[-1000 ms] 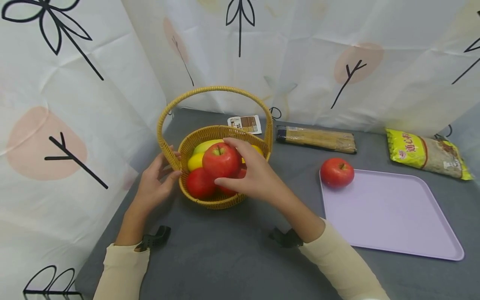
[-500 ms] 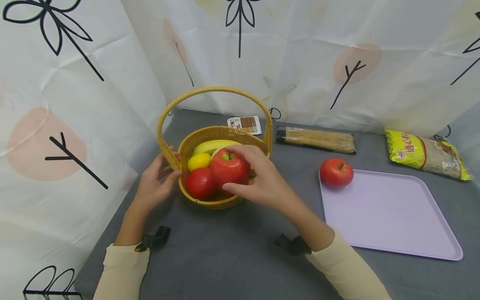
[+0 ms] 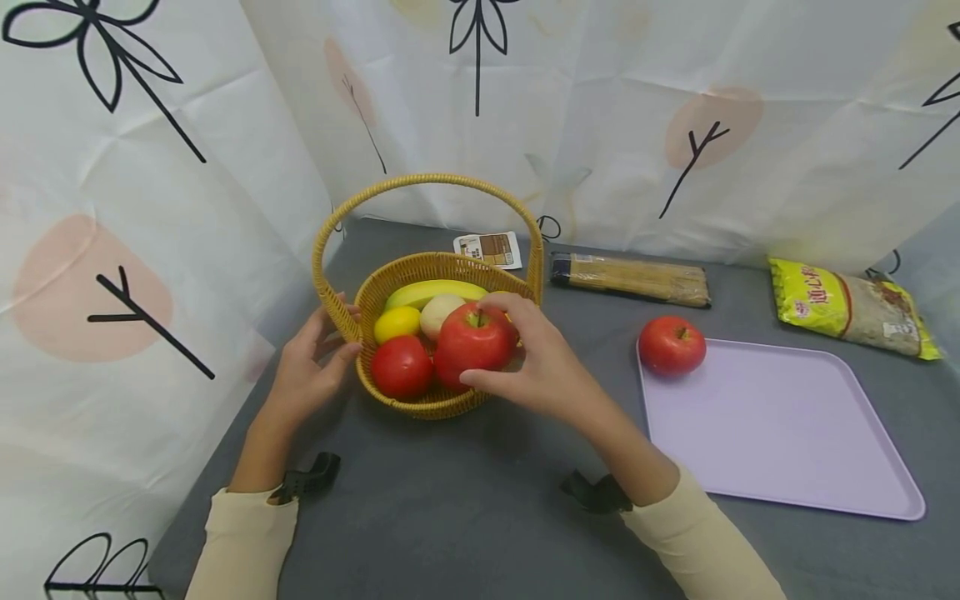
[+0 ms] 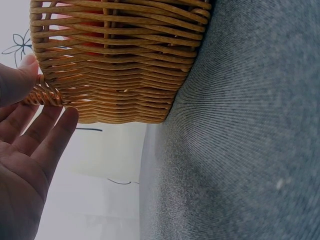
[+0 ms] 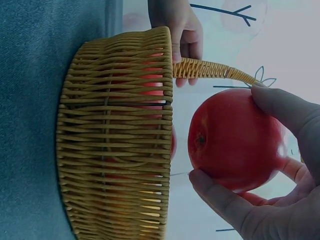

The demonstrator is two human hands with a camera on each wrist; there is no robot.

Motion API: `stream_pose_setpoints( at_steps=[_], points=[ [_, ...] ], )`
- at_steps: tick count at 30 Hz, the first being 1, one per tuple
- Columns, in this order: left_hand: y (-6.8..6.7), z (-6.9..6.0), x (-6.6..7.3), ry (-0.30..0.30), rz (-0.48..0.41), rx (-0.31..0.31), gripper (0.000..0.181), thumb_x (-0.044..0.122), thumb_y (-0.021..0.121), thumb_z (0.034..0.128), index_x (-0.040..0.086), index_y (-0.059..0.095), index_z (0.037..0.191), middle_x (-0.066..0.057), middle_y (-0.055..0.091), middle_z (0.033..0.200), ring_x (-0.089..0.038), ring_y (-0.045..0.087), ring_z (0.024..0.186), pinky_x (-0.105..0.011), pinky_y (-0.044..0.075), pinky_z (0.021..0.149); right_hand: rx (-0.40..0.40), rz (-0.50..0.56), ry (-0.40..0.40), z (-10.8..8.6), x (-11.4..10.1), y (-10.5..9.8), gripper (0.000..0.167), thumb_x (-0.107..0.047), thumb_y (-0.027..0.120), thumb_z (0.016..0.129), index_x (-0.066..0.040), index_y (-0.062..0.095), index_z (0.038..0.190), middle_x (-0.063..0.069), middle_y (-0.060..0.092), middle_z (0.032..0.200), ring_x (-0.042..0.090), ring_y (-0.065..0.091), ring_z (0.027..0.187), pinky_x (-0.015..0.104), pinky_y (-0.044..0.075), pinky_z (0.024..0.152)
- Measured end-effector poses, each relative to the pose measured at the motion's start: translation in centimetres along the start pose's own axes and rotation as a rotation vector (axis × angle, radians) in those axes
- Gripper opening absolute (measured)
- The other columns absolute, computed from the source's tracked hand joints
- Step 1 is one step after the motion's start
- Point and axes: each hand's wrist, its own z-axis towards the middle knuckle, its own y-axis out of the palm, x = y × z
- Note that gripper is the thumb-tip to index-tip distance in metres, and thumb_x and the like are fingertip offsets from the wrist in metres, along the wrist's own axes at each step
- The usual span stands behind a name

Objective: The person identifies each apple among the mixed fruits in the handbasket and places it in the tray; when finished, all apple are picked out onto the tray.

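My right hand holds a red apple between thumb and fingers over the right part of a wicker basket. In the right wrist view a gap separates the held apple from the basket rim. On the basket's left side, my left hand grips the base of the tall handle, thumb on one side and fingers on the other. Inside lie a banana, a lemon, a pale round item and a red fruit. More red shows beneath the held apple, partly hidden.
To the right is a lilac tray with another apple at its back left corner. Along the back lie a small packet, a pack of dried noodle sticks and a yellow bag. A printed cloth hangs behind.
My right hand has moved right and slightly toward me with the apple, uncovering the pale round item and more of the banana. The left hand and basket have stayed put.
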Motion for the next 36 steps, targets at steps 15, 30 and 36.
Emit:
stream_pose_setpoints(
  at_steps=[15,30,36],
  points=[
    [0.0,0.0,0.1,-0.006,-0.003,0.002,0.068,-0.021,0.069,0.0817,-0.015,0.04,0.142,-0.03,0.059,0.126,-0.046,0.057,0.113,-0.025,0.053,0.093,0.051,-0.072,0.053,-0.4,0.7,-0.3,0.069,-0.024,0.09,0.076,-0.02,0.043,0.127,-0.001,0.051,0.127,0.022,0.055,0.108,0.039,0.061,0.079],
    [0.0,0.0,0.2,-0.006,-0.001,0.0,0.067,-0.02,0.07,0.0817,-0.015,0.041,0.142,-0.031,0.058,0.125,-0.043,0.059,0.114,-0.021,0.051,0.093,0.077,-0.126,0.081,-0.8,1.5,-1.1,0.063,-0.026,0.089,0.077,-0.017,0.044,0.12,0.003,0.053,0.119,0.023,0.055,0.1,0.039,0.061,0.075],
    [0.0,0.0,0.2,-0.011,-0.003,0.0,0.067,-0.02,0.07,0.082,-0.015,0.041,0.142,-0.03,0.058,0.126,-0.043,0.059,0.113,-0.023,0.052,0.093,0.084,-0.128,0.074,-1.0,2.0,-1.4,0.067,-0.026,0.089,0.077,-0.018,0.045,0.127,0.003,0.053,0.123,0.023,0.056,0.103,0.04,0.061,0.077]
  ],
)
